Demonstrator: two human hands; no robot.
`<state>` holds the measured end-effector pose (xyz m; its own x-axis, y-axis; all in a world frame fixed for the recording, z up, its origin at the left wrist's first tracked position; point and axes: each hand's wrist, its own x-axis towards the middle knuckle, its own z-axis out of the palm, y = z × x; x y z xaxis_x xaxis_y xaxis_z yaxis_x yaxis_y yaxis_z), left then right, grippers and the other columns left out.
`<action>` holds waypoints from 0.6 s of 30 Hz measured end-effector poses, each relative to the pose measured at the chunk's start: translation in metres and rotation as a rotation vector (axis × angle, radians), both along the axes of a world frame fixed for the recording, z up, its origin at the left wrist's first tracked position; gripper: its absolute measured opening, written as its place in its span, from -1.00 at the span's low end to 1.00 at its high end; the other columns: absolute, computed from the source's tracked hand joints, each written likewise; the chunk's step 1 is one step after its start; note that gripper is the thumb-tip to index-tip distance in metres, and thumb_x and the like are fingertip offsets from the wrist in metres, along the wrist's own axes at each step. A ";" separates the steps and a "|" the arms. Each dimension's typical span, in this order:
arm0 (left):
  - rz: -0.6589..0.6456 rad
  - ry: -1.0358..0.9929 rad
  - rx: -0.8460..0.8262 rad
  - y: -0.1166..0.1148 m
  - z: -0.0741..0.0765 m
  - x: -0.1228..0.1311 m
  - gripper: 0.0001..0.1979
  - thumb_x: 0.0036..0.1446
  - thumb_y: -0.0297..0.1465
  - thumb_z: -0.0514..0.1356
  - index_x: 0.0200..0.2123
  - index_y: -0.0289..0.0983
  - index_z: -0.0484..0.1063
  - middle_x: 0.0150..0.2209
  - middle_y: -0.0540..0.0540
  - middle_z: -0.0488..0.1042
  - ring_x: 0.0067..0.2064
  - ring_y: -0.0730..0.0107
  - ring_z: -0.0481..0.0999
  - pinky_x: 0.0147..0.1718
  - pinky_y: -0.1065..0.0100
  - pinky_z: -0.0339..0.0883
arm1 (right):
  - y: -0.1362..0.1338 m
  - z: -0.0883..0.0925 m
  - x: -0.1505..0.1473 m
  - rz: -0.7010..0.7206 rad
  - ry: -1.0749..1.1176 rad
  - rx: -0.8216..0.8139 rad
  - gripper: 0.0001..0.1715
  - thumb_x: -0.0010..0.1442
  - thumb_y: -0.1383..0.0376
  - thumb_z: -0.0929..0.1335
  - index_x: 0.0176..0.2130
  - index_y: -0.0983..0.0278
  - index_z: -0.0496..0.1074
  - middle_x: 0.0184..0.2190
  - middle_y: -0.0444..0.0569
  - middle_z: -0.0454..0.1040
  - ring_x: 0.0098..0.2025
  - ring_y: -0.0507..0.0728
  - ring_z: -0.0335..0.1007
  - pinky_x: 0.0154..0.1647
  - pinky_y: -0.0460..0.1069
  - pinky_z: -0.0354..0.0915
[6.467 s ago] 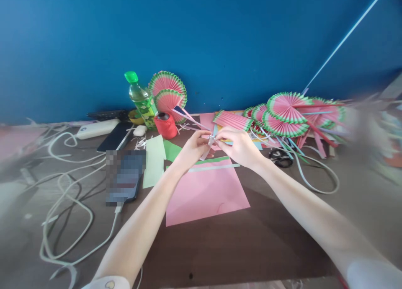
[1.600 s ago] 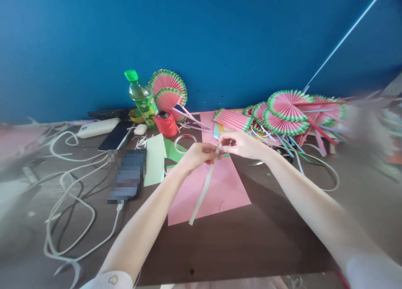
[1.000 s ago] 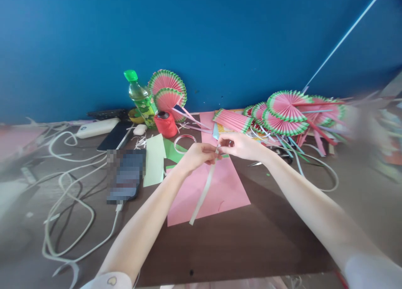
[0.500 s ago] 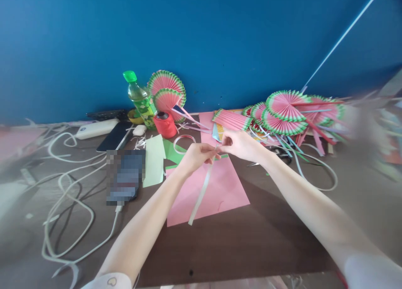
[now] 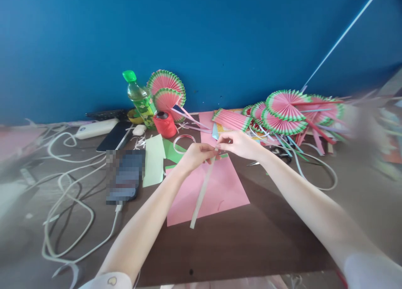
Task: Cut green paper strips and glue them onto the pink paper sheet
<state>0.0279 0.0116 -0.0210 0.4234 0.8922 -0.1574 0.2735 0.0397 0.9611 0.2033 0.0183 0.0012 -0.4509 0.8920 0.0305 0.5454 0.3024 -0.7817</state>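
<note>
A long white strip [image 5: 201,194] hangs down toward me from where my two hands meet above a pink paper sheet [image 5: 216,192] on the brown table [image 5: 251,243]. My left hand [image 5: 196,155] pinches the strip's top end with closed fingers. Right beside it, my right hand [image 5: 238,143] pinches the same end with thumb and forefinger. A green strip [image 5: 223,156] lies along the pink sheet's far edge, under my hands. A roll of clear tape [image 5: 184,139] lies just beyond my left hand.
Pleated pink-and-green paper fans [image 5: 285,111] pile at the back right, more fans [image 5: 166,90] lean on the blue wall. A green-capped bottle [image 5: 140,98], a red spool [image 5: 165,125], scissors [image 5: 276,151], a phone [image 5: 124,176], light green paper [image 5: 153,159] and white cables [image 5: 69,197] lie around.
Since 6.5 s ago the white strip has come to hang long below my hands and the tape roll lies on the table. In the last second my hands barely shifted.
</note>
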 end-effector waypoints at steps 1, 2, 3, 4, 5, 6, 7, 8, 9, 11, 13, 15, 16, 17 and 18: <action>-0.014 0.010 0.002 0.000 0.001 0.000 -0.77 -0.07 -0.27 0.21 -0.43 -0.34 0.48 -0.40 -0.10 0.54 -0.56 0.60 0.32 -0.53 0.46 0.14 | 0.000 0.000 0.001 0.000 0.002 -0.012 -0.80 0.06 0.19 0.30 -0.46 0.27 0.39 -0.46 -0.08 0.49 -0.39 0.07 0.38 -0.31 -0.01 0.21; -0.026 0.017 0.007 0.000 0.001 -0.001 -0.76 -0.07 -0.26 0.21 -0.42 -0.34 0.48 -0.39 -0.10 0.54 -0.56 0.59 0.33 -0.53 0.45 0.15 | 0.001 0.001 0.001 0.004 0.006 -0.023 -0.79 0.06 0.17 0.30 -0.47 0.27 0.39 -0.47 -0.08 0.48 -0.39 0.07 0.37 -0.32 -0.01 0.21; -0.034 0.023 0.016 0.001 0.001 -0.001 -0.75 -0.07 -0.25 0.22 -0.42 -0.34 0.48 -0.39 -0.10 0.54 -0.57 0.58 0.33 -0.53 0.44 0.16 | 0.001 0.001 0.002 0.005 0.012 -0.032 -0.76 0.05 0.15 0.31 -0.48 0.27 0.38 -0.48 -0.09 0.47 -0.41 0.07 0.36 -0.33 -0.01 0.21; -0.039 0.030 0.026 0.001 0.001 -0.002 -0.75 -0.08 -0.25 0.22 -0.42 -0.34 0.48 -0.39 -0.11 0.55 -0.59 0.59 0.32 -0.53 0.43 0.17 | 0.001 0.001 0.003 0.004 0.021 -0.039 -0.75 0.04 0.13 0.31 -0.48 0.27 0.37 -0.50 -0.10 0.45 -0.42 0.06 0.35 -0.34 -0.02 0.21; -0.040 0.037 0.038 0.001 0.001 -0.002 -0.75 -0.07 -0.25 0.22 -0.43 -0.34 0.48 -0.40 -0.10 0.55 -0.61 0.59 0.31 -0.53 0.42 0.19 | 0.002 0.000 0.003 0.001 0.034 -0.044 -0.73 0.03 0.12 0.32 -0.49 0.27 0.36 -0.53 -0.12 0.43 -0.45 0.05 0.33 -0.36 -0.02 0.20; -0.037 0.044 0.048 0.001 0.001 -0.003 -0.76 -0.06 -0.26 0.21 -0.44 -0.34 0.48 -0.40 -0.10 0.55 -0.63 0.61 0.29 -0.53 0.42 0.20 | 0.002 -0.001 0.003 -0.001 0.052 -0.050 -0.72 0.03 0.11 0.32 -0.50 0.28 0.34 -0.55 -0.13 0.40 -0.47 0.04 0.31 -0.37 -0.03 0.19; -0.034 0.048 0.054 0.001 0.001 -0.003 -0.77 -0.05 -0.26 0.20 -0.44 -0.34 0.47 -0.40 -0.09 0.55 -0.64 0.62 0.28 -0.53 0.42 0.20 | 0.003 -0.002 0.002 -0.001 0.082 -0.065 -0.71 0.02 0.10 0.32 -0.51 0.28 0.33 -0.57 -0.15 0.37 -0.48 0.03 0.29 -0.38 -0.04 0.19; -0.036 0.049 0.056 0.000 0.002 -0.003 -0.78 -0.04 -0.27 0.19 -0.44 -0.34 0.47 -0.39 -0.09 0.55 -0.65 0.64 0.27 -0.53 0.43 0.20 | 0.003 -0.003 0.002 -0.002 0.122 -0.089 -0.71 0.02 0.10 0.33 -0.52 0.28 0.31 -0.58 -0.16 0.35 -0.49 0.02 0.28 -0.39 -0.04 0.18; -0.041 0.043 0.054 0.000 0.003 -0.003 -0.79 -0.02 -0.28 0.18 -0.44 -0.34 0.46 -0.38 -0.09 0.55 -0.65 0.64 0.27 -0.54 0.44 0.20 | 0.004 -0.005 0.001 -0.005 0.166 -0.118 -0.71 0.01 0.11 0.33 -0.52 0.28 0.30 -0.58 -0.17 0.33 -0.50 0.01 0.27 -0.39 -0.04 0.18; -0.044 0.025 0.051 -0.001 0.005 -0.003 -0.80 0.01 -0.30 0.16 -0.43 -0.34 0.44 -0.34 -0.09 0.56 -0.66 0.66 0.28 -0.56 0.46 0.20 | 0.005 -0.008 0.000 -0.027 0.222 -0.154 -0.71 0.02 0.11 0.32 -0.52 0.28 0.30 -0.59 -0.17 0.31 -0.50 0.00 0.26 -0.39 -0.05 0.18; -0.031 0.017 0.041 0.000 0.005 -0.003 -0.82 0.03 -0.33 0.14 -0.43 -0.35 0.41 -0.31 -0.12 0.56 -0.66 0.67 0.30 -0.58 0.48 0.18 | 0.006 -0.010 0.000 -0.078 0.202 -0.103 -0.71 0.05 0.12 0.31 -0.51 0.29 0.31 -0.60 -0.17 0.31 -0.51 0.00 0.26 -0.39 -0.05 0.18; 0.005 0.021 0.014 0.001 0.003 -0.003 -0.83 0.04 -0.36 0.13 -0.44 -0.36 0.39 -0.31 -0.16 0.56 -0.65 0.65 0.33 -0.62 0.49 0.14 | 0.005 -0.009 0.001 -0.149 0.154 0.025 -0.73 0.08 0.14 0.29 -0.49 0.29 0.33 -0.58 -0.15 0.34 -0.51 0.00 0.26 -0.39 -0.05 0.17; 0.026 0.024 -0.003 0.002 0.002 -0.003 -0.84 0.04 -0.37 0.13 -0.45 -0.37 0.39 -0.33 -0.18 0.56 -0.64 0.63 0.35 -0.63 0.49 0.12 | 0.005 -0.008 0.002 -0.185 0.148 0.095 -0.75 0.09 0.16 0.28 -0.47 0.29 0.35 -0.54 -0.13 0.37 -0.50 0.00 0.27 -0.39 -0.06 0.18; 0.045 0.026 -0.016 0.003 0.000 -0.003 -0.84 0.04 -0.37 0.13 -0.45 -0.38 0.38 -0.34 -0.19 0.56 -0.64 0.62 0.37 -0.64 0.50 0.10 | 0.004 -0.006 0.002 -0.209 0.155 0.157 -0.77 0.10 0.18 0.28 -0.45 0.28 0.36 -0.51 -0.12 0.39 -0.48 0.01 0.28 -0.39 -0.06 0.18; 0.062 0.031 -0.025 0.003 0.000 -0.003 -0.84 0.04 -0.38 0.13 -0.46 -0.38 0.37 -0.36 -0.20 0.56 -0.64 0.61 0.37 -0.65 0.50 0.08 | 0.003 -0.004 0.002 -0.211 0.165 0.206 -0.80 0.10 0.20 0.28 -0.42 0.28 0.37 -0.47 -0.10 0.41 -0.46 0.01 0.29 -0.39 -0.07 0.19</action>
